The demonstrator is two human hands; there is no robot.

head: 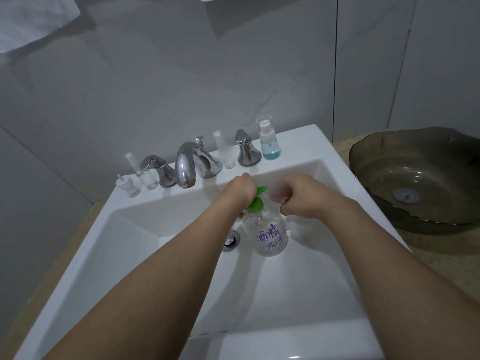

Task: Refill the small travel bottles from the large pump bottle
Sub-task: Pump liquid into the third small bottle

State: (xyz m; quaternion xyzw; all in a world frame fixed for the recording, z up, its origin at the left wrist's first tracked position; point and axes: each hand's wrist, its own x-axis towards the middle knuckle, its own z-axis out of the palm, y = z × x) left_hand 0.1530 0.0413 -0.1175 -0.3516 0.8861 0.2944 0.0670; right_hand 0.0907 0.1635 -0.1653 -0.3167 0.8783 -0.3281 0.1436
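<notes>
A large clear pump bottle (270, 237) with purple handwriting and a green pump head (255, 206) stands in the white sink (298, 294). My left hand (240, 190) sits curled over the pump head from the left. My right hand (301, 197) is curled round a small translucent bottle (278, 193), blurred, held right at the green nozzle. On the sink's back ledge stand other small travel bottles: a short one with a white cap (129, 187), a clear spray bottle (146, 175), a slim clear one (225, 153) and a spray bottle with blue liquid (269, 142).
A chrome faucet (185, 165) with two handles (159, 170) (246, 152) lines the ledge behind my hands. The drain plug (231, 240) lies just left of the pump bottle. A brown glass basin (415, 178) sits on the counter at right. A towel (33, 19) hangs top left.
</notes>
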